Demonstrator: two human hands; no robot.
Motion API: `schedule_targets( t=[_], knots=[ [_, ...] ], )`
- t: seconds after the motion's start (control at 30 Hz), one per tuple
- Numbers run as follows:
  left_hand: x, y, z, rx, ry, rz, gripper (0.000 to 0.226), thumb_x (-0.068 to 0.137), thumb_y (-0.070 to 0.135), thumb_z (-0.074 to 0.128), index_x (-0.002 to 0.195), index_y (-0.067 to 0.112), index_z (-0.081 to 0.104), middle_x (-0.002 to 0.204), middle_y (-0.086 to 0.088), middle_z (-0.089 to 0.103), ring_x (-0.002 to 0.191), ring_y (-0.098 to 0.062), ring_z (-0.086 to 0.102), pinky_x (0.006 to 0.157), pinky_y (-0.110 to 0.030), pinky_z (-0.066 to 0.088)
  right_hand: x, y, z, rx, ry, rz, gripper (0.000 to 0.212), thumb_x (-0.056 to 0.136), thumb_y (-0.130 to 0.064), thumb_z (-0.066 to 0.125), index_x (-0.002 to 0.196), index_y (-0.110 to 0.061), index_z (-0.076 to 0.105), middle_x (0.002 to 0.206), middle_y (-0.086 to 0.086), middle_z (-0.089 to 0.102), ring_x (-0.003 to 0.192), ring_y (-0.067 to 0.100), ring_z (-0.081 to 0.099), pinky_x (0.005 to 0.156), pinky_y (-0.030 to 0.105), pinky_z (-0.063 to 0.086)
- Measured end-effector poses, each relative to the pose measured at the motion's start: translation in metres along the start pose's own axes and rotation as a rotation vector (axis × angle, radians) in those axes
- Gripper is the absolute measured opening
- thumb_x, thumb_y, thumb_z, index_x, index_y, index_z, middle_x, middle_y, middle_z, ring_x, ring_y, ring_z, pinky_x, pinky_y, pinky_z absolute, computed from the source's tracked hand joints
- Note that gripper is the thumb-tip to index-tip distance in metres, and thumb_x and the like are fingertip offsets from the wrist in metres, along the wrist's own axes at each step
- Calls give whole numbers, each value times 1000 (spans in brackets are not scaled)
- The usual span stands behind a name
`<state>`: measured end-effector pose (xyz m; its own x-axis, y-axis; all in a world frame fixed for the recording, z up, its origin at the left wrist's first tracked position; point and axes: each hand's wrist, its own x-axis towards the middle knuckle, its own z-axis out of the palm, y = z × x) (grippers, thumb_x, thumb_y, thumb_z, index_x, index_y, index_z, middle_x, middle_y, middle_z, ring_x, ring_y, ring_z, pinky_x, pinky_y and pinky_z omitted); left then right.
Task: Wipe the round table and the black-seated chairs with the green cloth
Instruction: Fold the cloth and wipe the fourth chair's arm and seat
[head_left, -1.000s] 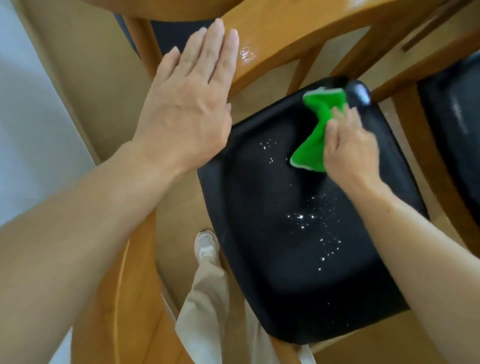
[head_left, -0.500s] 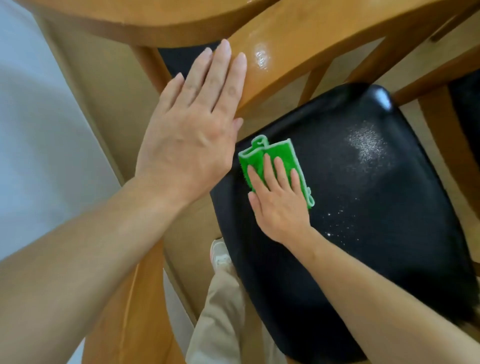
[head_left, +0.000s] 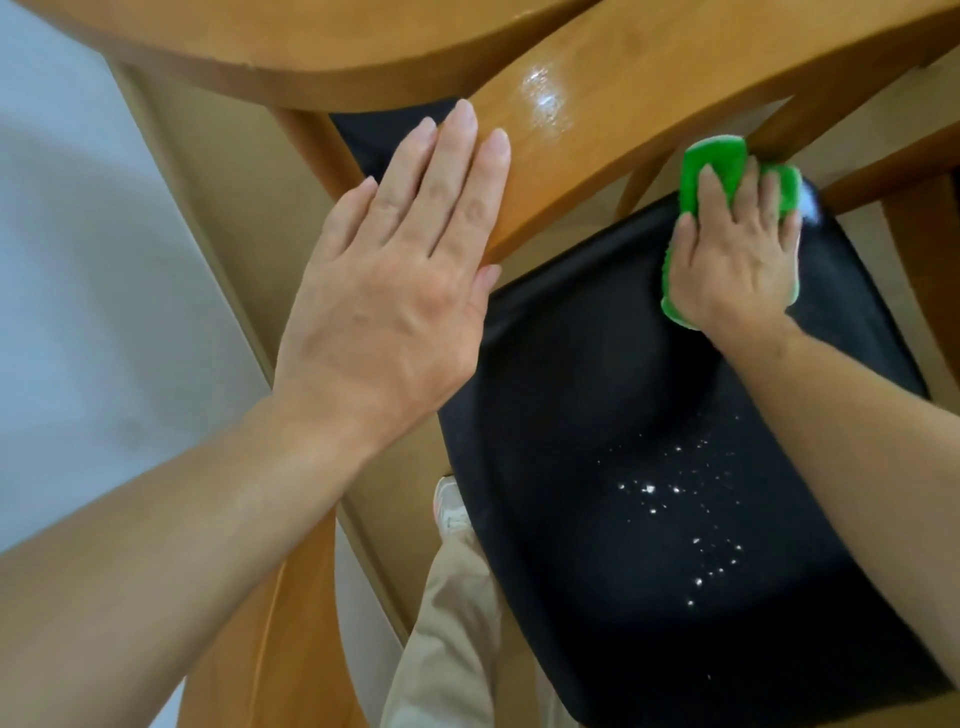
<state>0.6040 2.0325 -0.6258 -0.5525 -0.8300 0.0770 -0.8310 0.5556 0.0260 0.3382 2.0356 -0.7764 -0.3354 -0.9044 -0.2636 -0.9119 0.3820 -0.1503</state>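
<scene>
My right hand (head_left: 737, 260) pressed the cloth (head_left: 719, 161) flat-fingered on the seat's (head_left: 623, 415) far corner, under the chair rail (head_left: 597, 130). My left hand (head_left: 400, 291) lay open on that rail. White specks (head_left: 685, 509) dotted the near seat.

The left hand (head_left: 395, 291) lay flat, fingers straight and together; the right hand (head_left: 737, 260) pressed down, fingers spread, both forearms extended.

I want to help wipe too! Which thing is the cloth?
Find the black padded chair seat under the wooden chair back. At its far corner, the right hand presses on a small bright green cloth. Nothing else here is green.
</scene>
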Motion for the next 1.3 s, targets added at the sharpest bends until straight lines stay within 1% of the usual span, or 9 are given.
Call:
schedule_targets(
  t=[0.17, 0.37, 0.47, 0.6, 0.7, 0.83, 1.03, 1.2, 1.3],
  knots=[
    [0, 0, -1, 16, -7, 5, 60, 99, 30, 43, 150, 8, 20, 157, -14, 22, 144, -28, 20, 112, -44, 26, -32, -47, 12, 28, 2, -153, 50, 102, -37, 27, 145, -16, 42, 157, 14, 29, 146, 36, 22, 120, 50, 12],
    [-1, -1, 0, 41, -11, 21, 60, 101, 31, 41, 151, 8, 18, 157, -14, 21, 144, -27, 19, 111, -43, 25, -117, -122, 48, 9, -158, -499, 55, 99, -38, 19, 150, -21, 32, 159, 4, 28, 148, 27, 19, 119, 50, 10],
    [-1, -2, -1, 42, -12, 20, 61, 100, 32, 43, 151, 9, 18, 157, -14, 21, 144, -27, 19, 111, -42, 25, -170, -130, 62, 31, -216, -651, 50, 96, -32, 44, 143, -15, 47, 153, 8, 40, 146, 29, 27, 117, 51, 13],
    [-1, 0, -1, 42, -27, 20, 61, 100, 32, 40, 151, 8, 16, 157, -14, 20, 144, -28, 18, 112, -43, 27, -221, -108, 80, -180, -404, -874, 60, 98, -28, 34, 155, -16, 18, 164, 7, 5, 145, 26, -20, 113, 48, -19],
    [-1, 0, -1, 45, -28, 18, 61, 101, 32, 40, 151, 9, 16, 158, -13, 19, 145, -27, 17, 112, -43, 26, -223, -100, 83, -188, -400, -852, 64, 95, -26, 37, 156, -21, 17, 164, 3, 4, 144, 22, -20, 115, 46, -17],
    [-1, 1, 0, 31, -17, 16, 60, 101, 32, 39, 151, 9, 15, 158, -12, 17, 145, -27, 16, 112, -42, 24, -167, -104, 63, -55, -139, -550, 57, 92, -30, 47, 148, -22, 41, 158, 5, 31, 146, 28, 26, 118, 49, 18],
    [1, 2, 2, 12, 16, 6, 60, 101, 34, 37, 151, 9, 16, 158, -11, 19, 145, -26, 16, 113, -40, 21, -44, -79, 40, -27, -45, -90, 56, 101, -37, 23, 154, -17, 24, 163, 10, 15, 149, 31, 11, 119, 51, 10],
    [3, 2, 3, 28, 17, 9, 60, 101, 35, 35, 152, 9, 15, 158, -12, 17, 145, -26, 15, 112, -40, 23, -98, -86, 49, -23, -1, -245, 54, 99, -33, 35, 151, -18, 33, 159, 15, 24, 146, 39, 21, 117, 55, 17],
    [2, 1, 3, 31, 5, 10, 60, 101, 34, 35, 152, 10, 14, 159, -11, 16, 145, -26, 15, 111, -42, 25, -172, -87, 65, -26, -80, -404, 59, 96, -33, 46, 152, -22, 30, 161, 11, 21, 147, 38, 18, 117, 55, 14]
  ],
)
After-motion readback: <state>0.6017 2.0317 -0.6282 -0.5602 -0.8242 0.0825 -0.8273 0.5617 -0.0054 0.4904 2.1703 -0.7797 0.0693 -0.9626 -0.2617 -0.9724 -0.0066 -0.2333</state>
